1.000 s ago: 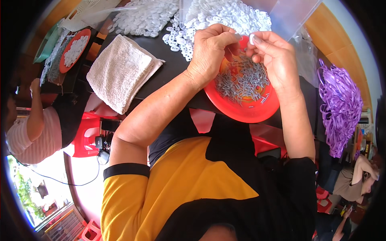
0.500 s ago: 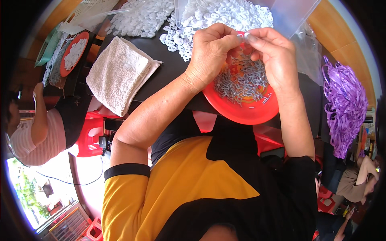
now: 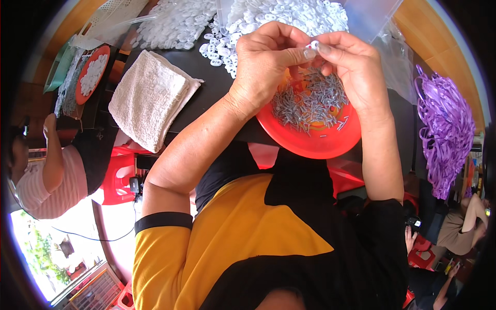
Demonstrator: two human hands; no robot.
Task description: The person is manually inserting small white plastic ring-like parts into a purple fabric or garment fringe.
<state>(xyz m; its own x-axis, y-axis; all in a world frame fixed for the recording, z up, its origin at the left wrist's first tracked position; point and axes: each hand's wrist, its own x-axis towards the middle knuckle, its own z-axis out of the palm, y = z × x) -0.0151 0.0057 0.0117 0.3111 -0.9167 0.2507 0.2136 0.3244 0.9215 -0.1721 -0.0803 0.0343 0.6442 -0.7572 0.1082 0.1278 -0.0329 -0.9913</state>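
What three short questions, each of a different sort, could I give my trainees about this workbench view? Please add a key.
1. True or false: the red bowl holds many small grey pins.

2. Multiple choice: what colour is the small piece where the fingertips of the left hand and right hand meet?
a) purple
b) white
c) green

3. Fill in the blank: the folded cloth lies to the ____ of the bowl, as the person sees it.

Key:
1. True
2. b
3. left
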